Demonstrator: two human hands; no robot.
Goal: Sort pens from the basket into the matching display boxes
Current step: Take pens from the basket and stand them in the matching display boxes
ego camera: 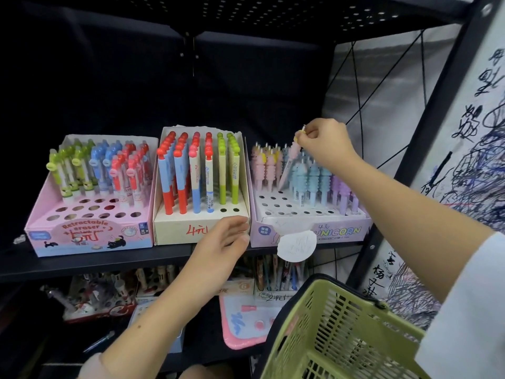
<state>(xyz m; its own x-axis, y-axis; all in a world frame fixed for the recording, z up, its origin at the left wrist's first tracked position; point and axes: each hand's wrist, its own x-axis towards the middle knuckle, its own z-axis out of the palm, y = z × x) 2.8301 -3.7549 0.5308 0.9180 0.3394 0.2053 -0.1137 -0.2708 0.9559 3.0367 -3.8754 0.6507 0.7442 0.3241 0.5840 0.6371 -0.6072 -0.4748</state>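
Shelving [82, 265] carried the unicorn box [314, 228]; your left hand [224, 239] lay slack-fingered beside it. Your right hand [325, 144] pinched a pink pen [290, 160], tilted over the holes; next, I judged, came seating it among the pinks.

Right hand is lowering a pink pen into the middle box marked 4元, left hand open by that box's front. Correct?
Wrong box. The head view shows the right hand lowering the pink pen into the UNICORN box on the right. The left hand is open by the middle box.

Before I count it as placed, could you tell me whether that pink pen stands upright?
Tilted: the pink pen leans, right hand pinching its top.
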